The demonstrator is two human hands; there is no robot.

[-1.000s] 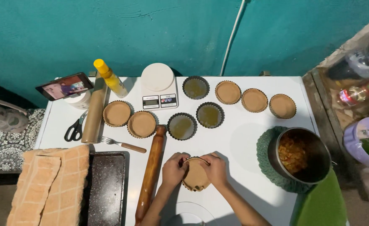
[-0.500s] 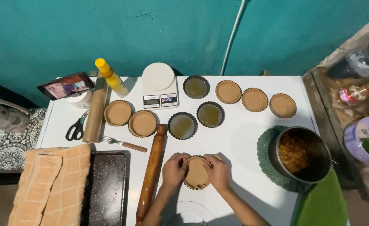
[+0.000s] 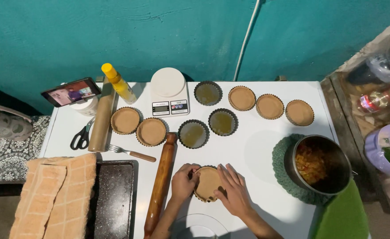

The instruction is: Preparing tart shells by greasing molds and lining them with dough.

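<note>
Low in the middle of the frame, both hands rest on a small fluted tart tin (image 3: 207, 183) lined with dough, sitting on the white table (image 3: 257, 150). The left hand (image 3: 184, 180) curls its fingers over the tin's left rim, pressing there; the right hand (image 3: 234, 189) lies spread along its right edge, fingers flat on the dough. Just left of the hands a wooden rolling pin (image 3: 160, 183) lies lengthwise. Above them sit three empty tins (image 3: 193, 133) and several lined ones (image 3: 151, 131). At the lower right a metal pot (image 3: 318, 164) of chopped filling stands on a green mat (image 3: 283, 163). A kitchen scale (image 3: 169, 91) sits at the upper centre.
</note>
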